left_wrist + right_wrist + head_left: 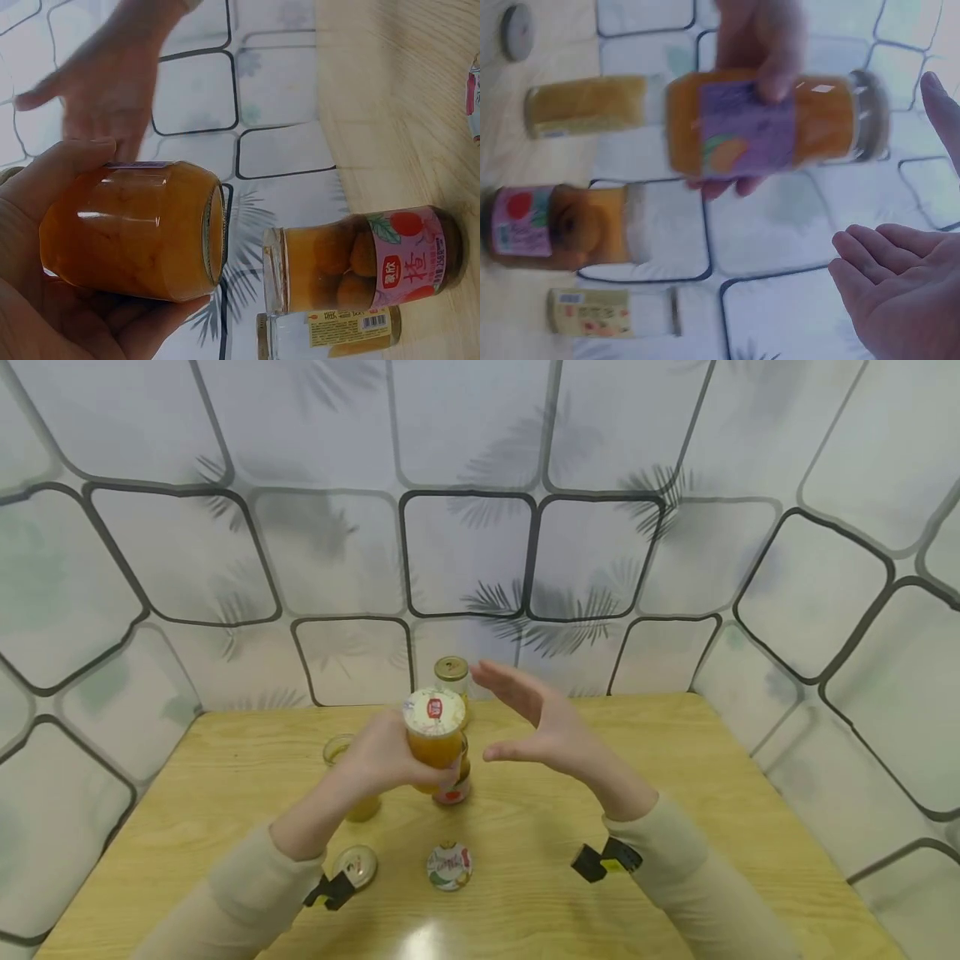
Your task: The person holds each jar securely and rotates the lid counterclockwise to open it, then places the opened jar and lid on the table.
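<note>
My left hand (378, 752) grips a lidded glass jar of orange fruit (435, 747), raised above the table. The jar's purple label (746, 127) faces the right wrist camera, and its patterned lid (433, 711) is on top in the head view. My right hand (543, 722) is held open to the right of the jar, thumb and fingers spread, apart from it. Behind and below the held jar stands a lidless jar of round fruit with a pink label (405, 259), partly hidden in the head view.
A jar with a gold lid (452, 668) stands at the back. Left of centre is a lidless jar with yellow contents (364, 808), partly behind the left hand. Two loose lids lie near the front, a gold lid (358, 865) and a patterned lid (450, 866). A patterned curtain (472, 552) rises behind the table.
</note>
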`<state>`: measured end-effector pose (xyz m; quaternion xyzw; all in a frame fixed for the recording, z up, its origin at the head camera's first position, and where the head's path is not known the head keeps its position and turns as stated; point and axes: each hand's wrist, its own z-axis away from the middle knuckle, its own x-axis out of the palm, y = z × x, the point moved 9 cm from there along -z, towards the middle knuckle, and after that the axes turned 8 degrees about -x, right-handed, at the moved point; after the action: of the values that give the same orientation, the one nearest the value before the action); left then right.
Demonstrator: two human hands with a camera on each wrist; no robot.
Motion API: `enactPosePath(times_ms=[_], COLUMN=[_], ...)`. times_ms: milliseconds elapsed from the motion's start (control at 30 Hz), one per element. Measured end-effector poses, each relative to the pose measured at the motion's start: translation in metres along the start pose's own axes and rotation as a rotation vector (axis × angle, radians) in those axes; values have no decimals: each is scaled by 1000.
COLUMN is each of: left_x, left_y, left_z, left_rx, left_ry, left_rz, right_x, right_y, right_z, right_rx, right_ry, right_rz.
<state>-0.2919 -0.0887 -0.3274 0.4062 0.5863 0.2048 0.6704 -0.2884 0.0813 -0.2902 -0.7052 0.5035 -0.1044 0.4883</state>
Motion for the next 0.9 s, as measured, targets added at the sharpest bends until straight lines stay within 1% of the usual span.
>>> enactPosePath(times_ms=[100, 133, 200, 300, 400, 500, 567, 733, 900], left_x=[5, 8, 12, 20, 28, 35, 38, 42, 43], left_y=[0, -1, -2, -2, 1, 3, 3, 4, 7], left_z=[1, 1, 1, 1, 2, 3, 4, 4, 3], left_rx=[5, -2, -14, -11, 17, 31, 33, 59, 116], left_ry=[-15, -22, -27, -35, -59, -94, -106, -109, -105], left_rz=[27, 41, 43, 29, 16, 39, 41, 23, 13], right_x=[3, 5, 8, 13, 18, 23, 27, 34, 38], right_y=[-21, -26, -36, -44, -44, -39, -36, -31, -28], right_z=[-3, -4, -5, -6, -5, -2, -1, 1, 2], right_rx=[-68, -75, -84, -65, -56, -46, -47, -50, -34], right_ry=[-23, -26, -31, -36, -47, -56, -64, -85, -87], right_rz=[-2, 11, 53, 130, 182, 194, 197, 207, 222])
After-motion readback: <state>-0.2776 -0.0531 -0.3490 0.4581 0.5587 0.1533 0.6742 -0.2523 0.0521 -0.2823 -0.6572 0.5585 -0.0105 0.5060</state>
